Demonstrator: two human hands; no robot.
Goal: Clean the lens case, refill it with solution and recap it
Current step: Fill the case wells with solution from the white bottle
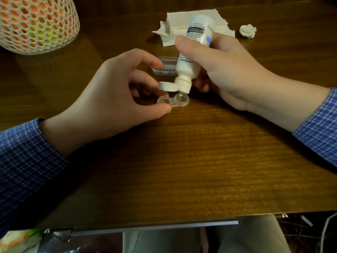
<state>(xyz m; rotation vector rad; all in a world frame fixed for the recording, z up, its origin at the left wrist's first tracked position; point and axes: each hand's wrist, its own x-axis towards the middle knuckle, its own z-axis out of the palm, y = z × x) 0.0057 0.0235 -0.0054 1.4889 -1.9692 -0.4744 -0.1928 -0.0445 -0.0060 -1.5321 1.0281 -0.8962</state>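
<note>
A clear two-well lens case (173,102) lies on the wooden table (200,161). My left hand (113,101) pinches its left end between thumb and fingers. My right hand (224,70) grips a white solution bottle (193,52), tipped nozzle down. The nozzle sits just over the case's right well, and the bottle's flip cap (167,86) hangs open to the left. A clear plastic lid or box (165,67) rests on the table behind the case, partly hidden by my fingers and the bottle.
Unfolded white tissues (173,30) lie at the back of the table, with a crumpled tissue ball (248,31) to their right. A white mesh lamp or basket with orange glow (36,24) stands at the back left. The table's front edge (164,223) runs near my lap.
</note>
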